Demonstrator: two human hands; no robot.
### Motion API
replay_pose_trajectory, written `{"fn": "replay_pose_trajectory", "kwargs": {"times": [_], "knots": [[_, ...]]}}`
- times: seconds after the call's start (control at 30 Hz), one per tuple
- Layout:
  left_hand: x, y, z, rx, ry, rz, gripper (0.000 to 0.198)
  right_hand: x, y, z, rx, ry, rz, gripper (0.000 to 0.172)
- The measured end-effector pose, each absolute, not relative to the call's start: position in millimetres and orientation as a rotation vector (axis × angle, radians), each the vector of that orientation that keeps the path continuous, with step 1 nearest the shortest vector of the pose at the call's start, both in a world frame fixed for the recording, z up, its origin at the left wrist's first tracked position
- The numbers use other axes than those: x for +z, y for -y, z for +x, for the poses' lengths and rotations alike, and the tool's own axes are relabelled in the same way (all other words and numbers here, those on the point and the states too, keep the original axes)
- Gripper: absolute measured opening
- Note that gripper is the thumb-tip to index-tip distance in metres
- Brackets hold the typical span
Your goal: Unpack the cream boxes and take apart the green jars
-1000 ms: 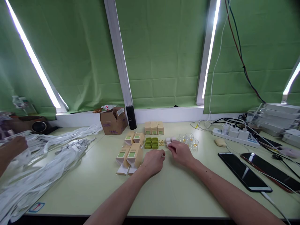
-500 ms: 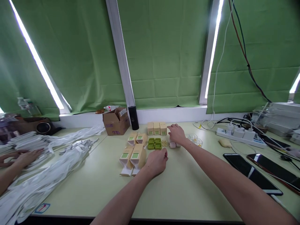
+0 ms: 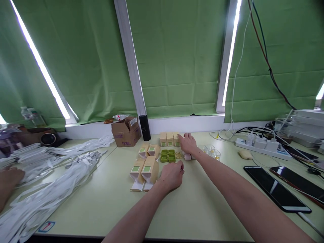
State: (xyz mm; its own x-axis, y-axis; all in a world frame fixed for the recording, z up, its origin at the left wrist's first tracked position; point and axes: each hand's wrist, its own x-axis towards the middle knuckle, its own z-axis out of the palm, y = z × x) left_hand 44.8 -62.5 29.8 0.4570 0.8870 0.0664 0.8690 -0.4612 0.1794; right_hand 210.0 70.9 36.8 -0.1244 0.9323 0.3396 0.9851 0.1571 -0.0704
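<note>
My right hand is stretched far forward, its fingertips touching the rightmost of three small tan boxes standing in a row; its fingers look loosely apart. My left hand rests on the table as a loose fist, and what it holds, if anything, is hidden. Just ahead of it lie green trays, small yellow pieces and pinkish white blocks. Left of it lie several opened tan cartons with green labels. Clear little cups sit right of my right wrist.
A brown cardboard box and a black cylinder stand at the back. White strips cover the left table, where another person's hand works. Phones, a power strip and cables lie at right.
My right hand went from beside my left hand forward to the row of tan boxes. My left hand stayed put. The other person's hand at left shifted among the strips.
</note>
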Motion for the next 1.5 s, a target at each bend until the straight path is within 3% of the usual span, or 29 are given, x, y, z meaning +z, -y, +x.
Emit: {"fn": "replay_pose_trajectory", "kwargs": {"times": [0.4,0.77,0.9,1.07,1.23,1.4,1.5], "knots": [[34,65,46,0.182,-1.577,2.585,0.022,41,-81,211,-0.062,2.121,-1.805,0.04],[28,64,42,0.335,-1.549,2.559,0.022,48,-77,213,0.214,1.784,-1.716,0.026],[29,62,39,0.537,-1.574,2.479,0.018,60,-57,221,0.228,1.714,-1.546,0.029],[28,55,37,1.057,-1.528,2.338,0.012,58,-3,233,0.359,1.653,-1.163,0.043],[22,49,35,1.352,-1.359,2.168,0.032,28,54,239,0.557,1.717,-1.083,0.045],[20,52,34,1.222,-1.207,2.006,0.064,1,72,242,0.65,1.761,-1.101,0.044],[18,50,35,1.148,-1.101,1.884,0.069,-6,71,246,0.636,1.775,-1.114,0.045]]}}
